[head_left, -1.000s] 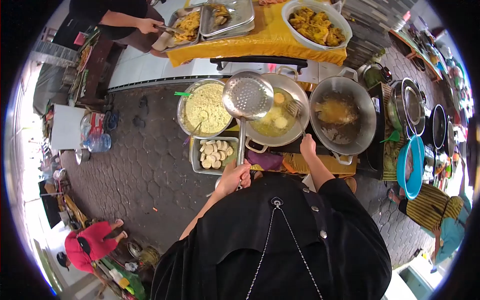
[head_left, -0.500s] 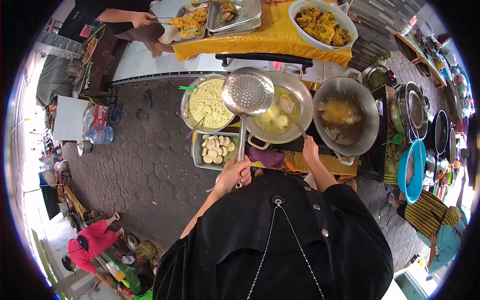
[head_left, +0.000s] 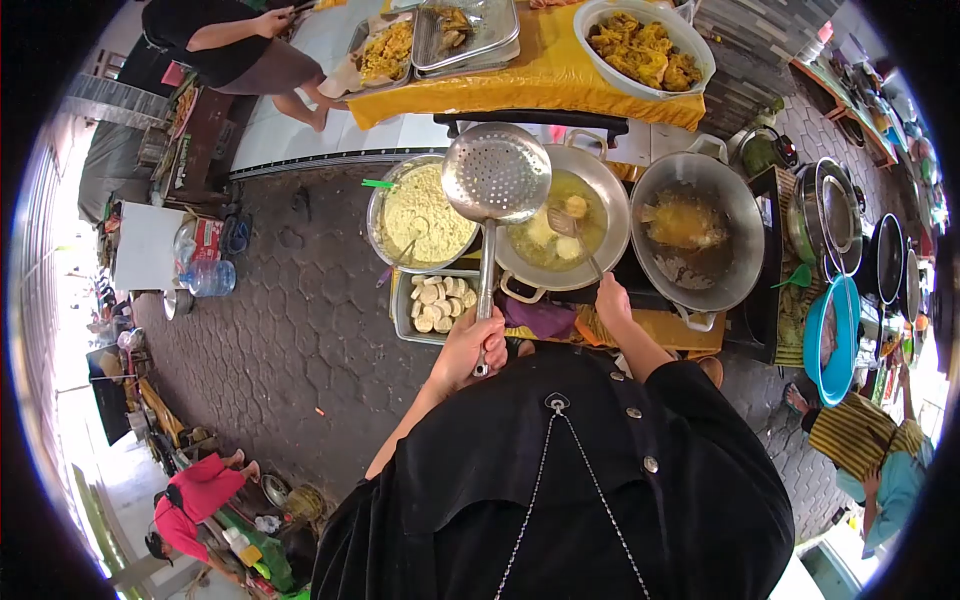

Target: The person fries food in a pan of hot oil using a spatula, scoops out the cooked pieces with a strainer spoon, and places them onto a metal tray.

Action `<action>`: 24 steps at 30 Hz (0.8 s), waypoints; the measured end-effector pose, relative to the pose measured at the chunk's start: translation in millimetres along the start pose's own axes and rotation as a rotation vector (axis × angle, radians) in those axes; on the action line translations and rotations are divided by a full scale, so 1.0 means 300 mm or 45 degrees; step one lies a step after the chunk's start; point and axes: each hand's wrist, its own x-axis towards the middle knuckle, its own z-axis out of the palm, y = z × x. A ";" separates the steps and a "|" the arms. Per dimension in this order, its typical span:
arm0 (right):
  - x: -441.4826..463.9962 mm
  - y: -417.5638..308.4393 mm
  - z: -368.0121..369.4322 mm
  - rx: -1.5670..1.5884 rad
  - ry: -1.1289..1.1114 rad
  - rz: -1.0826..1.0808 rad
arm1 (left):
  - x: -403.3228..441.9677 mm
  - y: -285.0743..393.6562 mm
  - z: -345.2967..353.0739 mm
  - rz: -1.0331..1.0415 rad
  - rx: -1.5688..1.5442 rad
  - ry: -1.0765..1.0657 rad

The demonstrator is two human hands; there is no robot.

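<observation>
My left hand [head_left: 472,348] is closed round the long handle of a perforated metal skimmer [head_left: 497,172]. The skimmer's round head hangs above the left edge of a wide wok [head_left: 616,205]. With my right hand [head_left: 612,300] I grip a slotted spatula [head_left: 564,222], its blade down in the wok's yellow oil among round pale pieces [head_left: 577,206]. Left of the wok stands a bowl of pale yellow mixture [head_left: 425,212] with a spoon in it. Below it a metal tray [head_left: 402,320] holds several cut pale slices [head_left: 440,303].
A second wok [head_left: 745,250] at the right holds a golden piece [head_left: 685,228] in darker oil. Behind, a yellow-covered table [head_left: 470,97] bears trays and a white tub of fried food [head_left: 645,52]. Another person [head_left: 235,45] stands at the back left; others are at both sides.
The spatula blade has shifted down and left in the oil, and the round pieces have moved about. At the back left, the person has drawn their hand and utensil away from the food tray.
</observation>
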 end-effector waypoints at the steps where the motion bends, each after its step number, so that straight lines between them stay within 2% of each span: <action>1: -0.008 -0.003 -0.019 -0.001 0.002 -0.005 | 0.000 -0.002 -0.001 0.001 -0.001 0.005; 3: -0.037 0.003 -0.066 1.283 0.192 0.427 | 0.002 -0.003 -0.006 0.004 0.000 -0.009; 4: -0.002 -0.023 -0.019 1.285 0.192 0.422 | 0.000 -0.001 -0.004 0.004 0.001 -0.004; 6: 0.111 -0.108 0.151 1.013 0.687 0.277 | -0.002 0.004 0.006 0.006 -0.022 0.026; 7: 0.058 -0.092 0.104 1.014 0.687 0.276 | -0.003 0.007 0.009 0.006 -0.021 0.027; 9: -0.153 -0.010 -0.094 1.376 0.414 0.365 | -0.007 0.011 0.011 0.014 -0.021 0.044; 10: -0.203 0.007 -0.128 1.378 0.412 0.363 | -0.008 0.012 0.008 0.013 -0.021 0.046; 12: -0.261 0.026 -0.158 1.624 0.393 0.436 | -0.005 0.010 0.005 0.016 -0.030 0.065; 18: -0.223 0.017 -0.128 1.637 0.469 0.558 | 0.000 0.016 -0.001 0.006 -0.043 0.038; 22: -0.031 -0.057 0.019 1.760 0.463 0.659 | 0.004 0.017 -0.005 -0.016 -0.049 0.032; 24: 0.085 -0.102 0.089 0.780 0.071 0.260 | 0.003 0.021 -0.005 -0.016 -0.050 0.014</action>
